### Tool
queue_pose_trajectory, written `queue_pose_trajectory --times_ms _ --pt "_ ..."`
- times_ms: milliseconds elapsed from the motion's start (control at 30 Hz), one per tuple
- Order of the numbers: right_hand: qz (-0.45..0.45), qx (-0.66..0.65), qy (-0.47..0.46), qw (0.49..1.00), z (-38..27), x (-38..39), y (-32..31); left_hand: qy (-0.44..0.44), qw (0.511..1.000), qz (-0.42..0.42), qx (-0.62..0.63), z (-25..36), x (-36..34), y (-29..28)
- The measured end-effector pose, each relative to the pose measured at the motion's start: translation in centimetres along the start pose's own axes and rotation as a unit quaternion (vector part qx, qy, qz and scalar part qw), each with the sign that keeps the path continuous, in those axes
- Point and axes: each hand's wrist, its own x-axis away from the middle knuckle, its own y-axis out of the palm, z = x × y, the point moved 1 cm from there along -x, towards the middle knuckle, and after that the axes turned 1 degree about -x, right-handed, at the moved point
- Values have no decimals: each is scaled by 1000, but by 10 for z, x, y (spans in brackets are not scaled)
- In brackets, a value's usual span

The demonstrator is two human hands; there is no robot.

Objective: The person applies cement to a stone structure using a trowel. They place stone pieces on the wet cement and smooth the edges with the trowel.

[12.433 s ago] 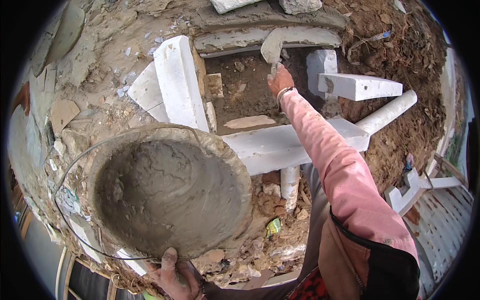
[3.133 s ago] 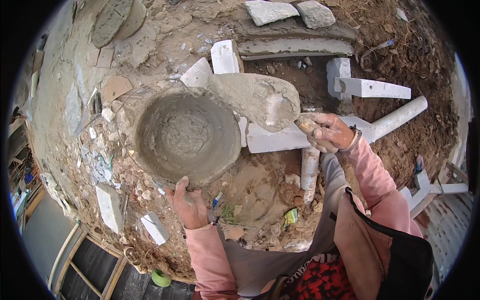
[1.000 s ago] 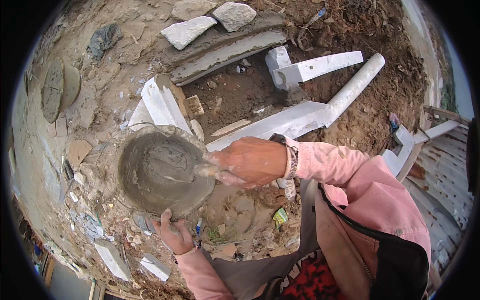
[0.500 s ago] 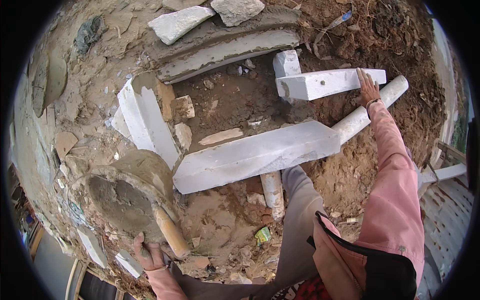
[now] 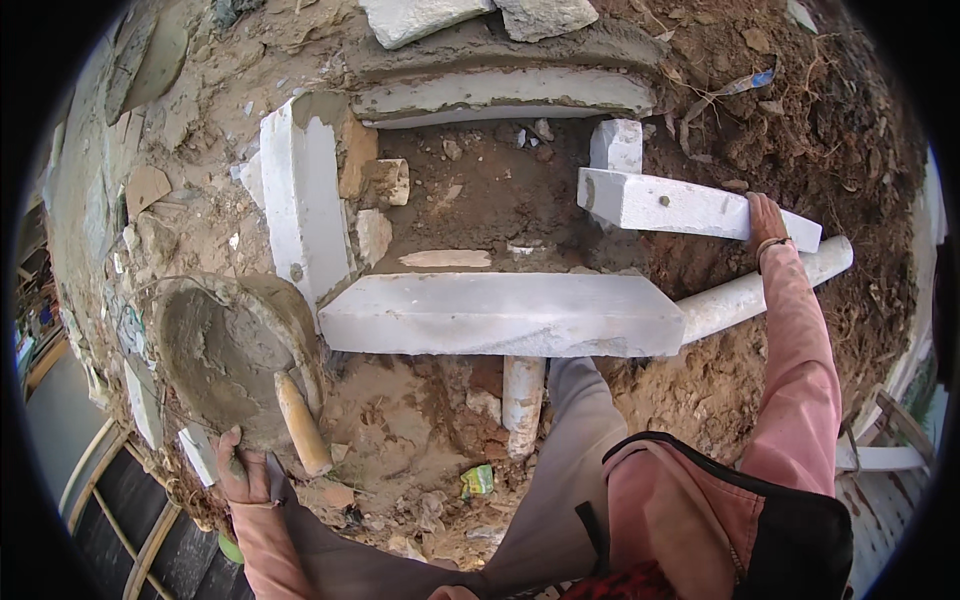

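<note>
My left hand grips the near rim of a round pan of grey mortar at lower left. A trowel with a wooden handle rests in the pan, handle toward me. My right hand lies flat on the right end of a white stone slab standing on edge at upper right. A long white slab lies across the middle, and another white slab stands at the left. Together they frame a patch of bare brown earth.
A white pipe runs under the right slab and another pipe piece stands below the long slab. Mortared stone courses and loose stones lie at the top. Rubble and red soil surround everything. My knee is bent beside the slab.
My right hand stays on the right slab's end. The pan sits lower with the trowel resting inside it, and my view has shifted a little closer.
</note>
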Motion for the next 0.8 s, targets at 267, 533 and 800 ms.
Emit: queue_pose_trajectory --times_ms 267,533,800 --pt "-85 30 -8 996 -103 -2 -142 -9 1000 2 8 19 -1 -3" --pt "-58 76 -41 995 -244 -80 -242 24 998 -29 -45 27 -1 -56" --pt "-26 86 -54 994 -340 -208 -234 -33 998 41 21 44 11 -27"
